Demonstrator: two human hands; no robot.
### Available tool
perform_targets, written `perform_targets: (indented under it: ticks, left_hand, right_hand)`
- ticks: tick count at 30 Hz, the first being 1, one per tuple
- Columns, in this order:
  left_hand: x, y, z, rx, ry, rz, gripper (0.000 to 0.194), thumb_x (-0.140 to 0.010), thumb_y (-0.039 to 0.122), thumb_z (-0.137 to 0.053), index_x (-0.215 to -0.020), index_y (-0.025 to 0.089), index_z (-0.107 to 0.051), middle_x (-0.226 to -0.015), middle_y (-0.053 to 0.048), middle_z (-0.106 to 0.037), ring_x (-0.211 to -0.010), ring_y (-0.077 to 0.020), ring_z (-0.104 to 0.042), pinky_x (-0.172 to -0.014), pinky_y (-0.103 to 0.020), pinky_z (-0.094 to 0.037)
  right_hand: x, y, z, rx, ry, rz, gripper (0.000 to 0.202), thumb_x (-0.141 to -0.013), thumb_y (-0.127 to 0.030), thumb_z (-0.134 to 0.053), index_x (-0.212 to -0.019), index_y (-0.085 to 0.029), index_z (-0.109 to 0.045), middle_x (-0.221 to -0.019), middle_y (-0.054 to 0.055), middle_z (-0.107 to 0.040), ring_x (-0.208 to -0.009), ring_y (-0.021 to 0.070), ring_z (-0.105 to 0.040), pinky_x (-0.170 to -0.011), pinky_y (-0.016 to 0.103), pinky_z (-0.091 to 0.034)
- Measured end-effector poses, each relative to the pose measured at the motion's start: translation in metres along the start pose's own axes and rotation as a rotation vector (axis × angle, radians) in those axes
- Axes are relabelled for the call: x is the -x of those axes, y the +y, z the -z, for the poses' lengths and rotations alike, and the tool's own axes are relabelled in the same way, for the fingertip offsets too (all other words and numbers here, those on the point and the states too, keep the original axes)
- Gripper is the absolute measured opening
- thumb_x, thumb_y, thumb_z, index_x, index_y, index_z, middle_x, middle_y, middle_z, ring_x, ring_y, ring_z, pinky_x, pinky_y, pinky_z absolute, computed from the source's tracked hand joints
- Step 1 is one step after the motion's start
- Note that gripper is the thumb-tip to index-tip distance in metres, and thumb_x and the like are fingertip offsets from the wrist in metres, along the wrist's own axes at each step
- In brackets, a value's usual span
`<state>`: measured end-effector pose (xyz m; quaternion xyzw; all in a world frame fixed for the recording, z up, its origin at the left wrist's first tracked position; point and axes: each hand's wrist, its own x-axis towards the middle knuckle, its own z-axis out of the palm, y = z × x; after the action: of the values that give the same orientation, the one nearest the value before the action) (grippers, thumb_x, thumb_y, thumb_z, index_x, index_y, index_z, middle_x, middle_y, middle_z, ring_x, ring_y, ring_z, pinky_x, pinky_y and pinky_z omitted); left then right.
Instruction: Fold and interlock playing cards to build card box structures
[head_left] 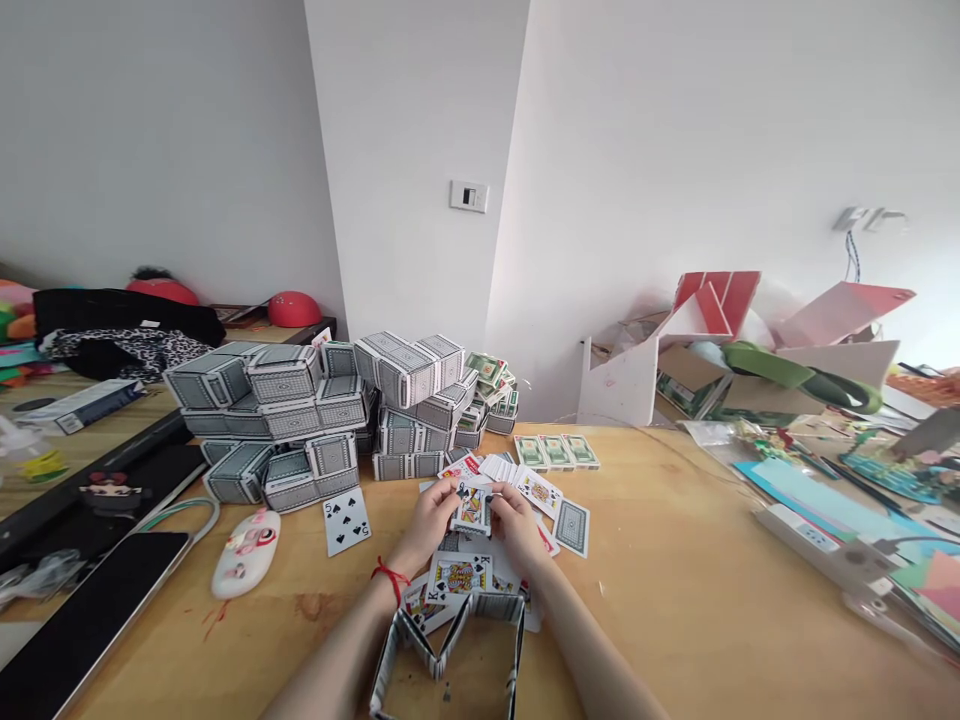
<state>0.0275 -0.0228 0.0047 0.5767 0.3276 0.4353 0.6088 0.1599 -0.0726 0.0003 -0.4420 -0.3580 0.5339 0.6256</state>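
Head view: colourful face card (472, 508)

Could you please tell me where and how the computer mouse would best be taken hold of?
Probably by the long sides of the mouse, thumb and fingers astride its middle, from above: it lies flat on the table, longer than wide, with a rounded back, and stacked card blocks stand behind it.

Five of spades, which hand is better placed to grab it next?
Your left hand, probably: the five of spades lies nearer it than your right hand, though both hold a face card.
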Motion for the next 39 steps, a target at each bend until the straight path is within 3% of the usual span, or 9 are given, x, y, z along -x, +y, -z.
perform_targets:
  ticks: [5,11,16,20,23,28,34,39]
  left_hand:
    - [0.0,0.002,-0.001,-0.001,0.029,-0.005,0.012,-0.066,0.026,-0.05,-0.07,0.016,-0.056,-0.06,0.003,-0.053,-0.054,-0.0109,-0.046,-0.05,-0.021,-0.035]
    - [0.001,0.002,-0.001,-0.015,0.096,-0.018,0.01,-0.065,0.025,-0.046,-0.066,0.018,-0.053,-0.05,0.006,-0.042,-0.044,-0.0088,-0.036,-0.044,-0.02,-0.028]
    - [0.001,0.002,-0.001,-0.031,0.101,-0.029,0.009,-0.065,0.025,-0.045,-0.064,0.018,-0.051,-0.05,0.006,-0.043,-0.044,-0.0087,-0.038,-0.045,-0.02,-0.03]
    - [0.003,0.003,-0.002,-0.049,0.073,-0.03,0.008,-0.065,0.022,-0.046,-0.063,0.018,-0.052,-0.051,0.006,-0.044,-0.045,-0.0093,-0.039,-0.046,-0.02,-0.031]
    - [0.005,0.004,-0.002,-0.058,0.032,-0.025,0.009,-0.066,0.022,-0.048,-0.066,0.018,-0.055,-0.056,0.004,-0.05,-0.05,-0.0106,-0.043,-0.05,-0.022,-0.035]
    - [0.005,0.007,-0.003,-0.042,-0.039,-0.024,0.022,-0.069,0.027,-0.053,-0.087,0.017,-0.061,-0.071,0.0,-0.06,-0.062,-0.0136,-0.052,-0.057,-0.024,-0.04]
    - [-0.002,0.001,-0.004,-0.069,0.011,0.006,0.024,-0.064,0.036,-0.067,-0.074,0.015,-0.061,-0.063,0.0,-0.058,-0.06,-0.0136,-0.051,-0.056,-0.023,-0.038]
    - [-0.004,-0.005,-0.001,-0.062,0.03,0.014,0.026,-0.063,0.039,-0.066,-0.063,0.014,-0.06,-0.059,0.0,-0.057,-0.057,-0.0133,-0.05,-0.055,-0.024,-0.038]
  right_hand:
    - [-0.001,0.004,-0.003,-0.069,0.016,-0.025,0.007,-0.065,-0.023,-0.056,-0.071,-0.022,-0.051,-0.054,-0.007,-0.046,-0.046,0.0093,-0.038,-0.046,0.021,-0.031]
    - [-0.002,0.004,-0.006,-0.1,0.024,-0.051,0.009,-0.064,-0.025,-0.056,-0.072,-0.022,-0.053,-0.059,-0.004,-0.05,-0.05,0.0108,-0.043,-0.046,0.021,-0.034]
    - [0.0,0.001,-0.007,-0.055,-0.048,-0.121,0.022,-0.072,-0.04,-0.045,-0.08,-0.022,-0.054,-0.053,-0.005,-0.047,-0.043,0.0121,-0.043,-0.037,0.022,-0.033]
    - [0.001,0.002,-0.007,0.056,-0.11,-0.157,0.023,-0.07,-0.043,-0.057,-0.07,-0.021,-0.051,-0.049,-0.006,-0.044,-0.037,0.0095,-0.038,-0.033,0.022,-0.033]
    - [0.001,0.003,-0.005,0.129,-0.11,-0.116,0.029,-0.068,-0.047,-0.06,-0.068,-0.02,-0.05,-0.05,-0.006,-0.045,-0.037,0.0089,-0.037,-0.034,0.022,-0.034]
    - [0.001,0.002,-0.002,0.263,-0.015,0.034,0.033,-0.073,-0.052,-0.055,-0.068,-0.019,-0.052,-0.053,-0.005,-0.043,-0.042,0.0094,-0.035,-0.039,0.022,-0.032]
    - [0.005,-0.002,-0.006,0.422,0.052,0.212,0.027,-0.075,-0.045,-0.056,-0.064,-0.02,-0.056,-0.06,-0.001,-0.052,-0.059,0.0146,-0.044,-0.056,0.025,-0.035]
    - [0.004,-0.004,-0.003,0.534,0.058,0.295,0.025,-0.078,-0.041,-0.051,-0.063,-0.022,-0.056,-0.061,0.0,-0.054,-0.062,0.0173,-0.046,-0.059,0.027,-0.036]
